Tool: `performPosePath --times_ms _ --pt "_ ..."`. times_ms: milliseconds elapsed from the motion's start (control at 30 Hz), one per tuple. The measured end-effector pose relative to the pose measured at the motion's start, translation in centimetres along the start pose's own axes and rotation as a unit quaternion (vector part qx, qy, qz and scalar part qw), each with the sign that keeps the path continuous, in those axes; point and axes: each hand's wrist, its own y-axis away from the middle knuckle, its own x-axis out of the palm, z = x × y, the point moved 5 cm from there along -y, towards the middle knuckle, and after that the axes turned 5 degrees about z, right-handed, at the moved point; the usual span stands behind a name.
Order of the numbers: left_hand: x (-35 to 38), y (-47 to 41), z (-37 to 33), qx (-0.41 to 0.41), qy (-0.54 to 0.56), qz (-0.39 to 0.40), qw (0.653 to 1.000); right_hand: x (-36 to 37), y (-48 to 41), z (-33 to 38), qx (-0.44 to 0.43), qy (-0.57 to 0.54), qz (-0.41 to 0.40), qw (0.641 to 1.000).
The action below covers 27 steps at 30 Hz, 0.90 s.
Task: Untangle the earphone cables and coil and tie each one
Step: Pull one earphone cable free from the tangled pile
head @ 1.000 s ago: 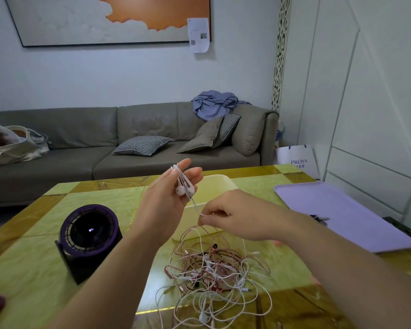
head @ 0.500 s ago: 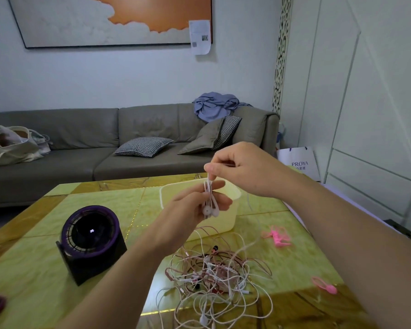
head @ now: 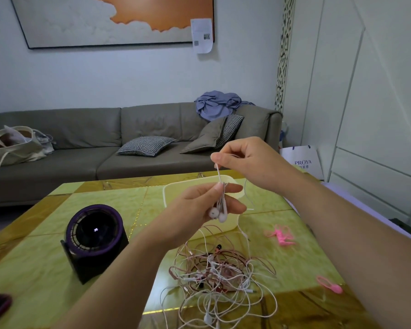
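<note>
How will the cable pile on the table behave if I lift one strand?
Probably floppy: the white cable runs straight only where the right hand pulls it taut above the left hand. Likely light: a mere pinch holds it. In the cable pile pink and white loops cross, so neighbours would probably drag along.

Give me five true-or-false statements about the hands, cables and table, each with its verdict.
1. The left hand holds two white earbuds. True.
2. The right hand pinches the white cable above the left hand. True.
3. The tangled cable pile lies in the cream tray. False: it lies on the table, nearer than the tray.
4. The purple round device stands right of the pile. False: it stands to its left.
5. Some pink ties lie right of the pile. True.
</note>
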Motion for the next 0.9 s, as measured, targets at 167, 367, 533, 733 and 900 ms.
performPosePath --times_ms 167,367,533,733,900 --pt "-0.8 -0.3 -2.4 0.094 0.148 -0.038 0.984 1.4 0.3 -3.8 0.08 -0.197 -0.049 0.976" --pt "-3.7 -0.8 -1.9 0.099 0.248 -0.124 0.956 5.2 2.4 -2.2 0.042 0.072 0.092 0.992" --pt "-4.4 -0.7 0.1 0.075 0.194 -0.151 0.966 4.1 2.9 1.4 0.015 0.22 0.2 0.955" --pt "-2.8 -0.4 1.4 0.02 0.064 -0.114 0.991 1.3 1.1 3.2 -0.025 0.147 0.091 0.985" --pt "-1.8 -0.1 1.1 0.02 0.024 -0.066 0.997 0.6 -0.1 1.8 -0.004 0.106 0.037 0.994"
